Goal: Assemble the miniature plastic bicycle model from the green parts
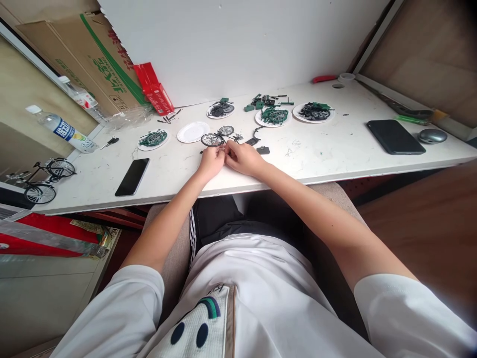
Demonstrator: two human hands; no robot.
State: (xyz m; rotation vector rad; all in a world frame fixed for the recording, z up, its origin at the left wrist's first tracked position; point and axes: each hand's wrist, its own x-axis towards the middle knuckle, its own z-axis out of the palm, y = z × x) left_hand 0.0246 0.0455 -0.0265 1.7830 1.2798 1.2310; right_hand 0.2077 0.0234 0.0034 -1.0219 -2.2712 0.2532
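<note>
At the near middle of the white table, my left hand and my right hand meet, fingers pinched closely together. A small black model bicycle with spoked wheels is just beyond them, its near part hidden by the fingers. The left fingers close on its near side. What the right fingertips pinch is covered and too small to name. A curved black part and a dark rectangular piece lie right of the bicycle. Behind it sits a white paper plate without parts.
Paper plates with green parts and black parts stand further back, beside loose green pieces. A phone, an assembled model bicycle, keys and a bottle are left. A black case and mouse lie right.
</note>
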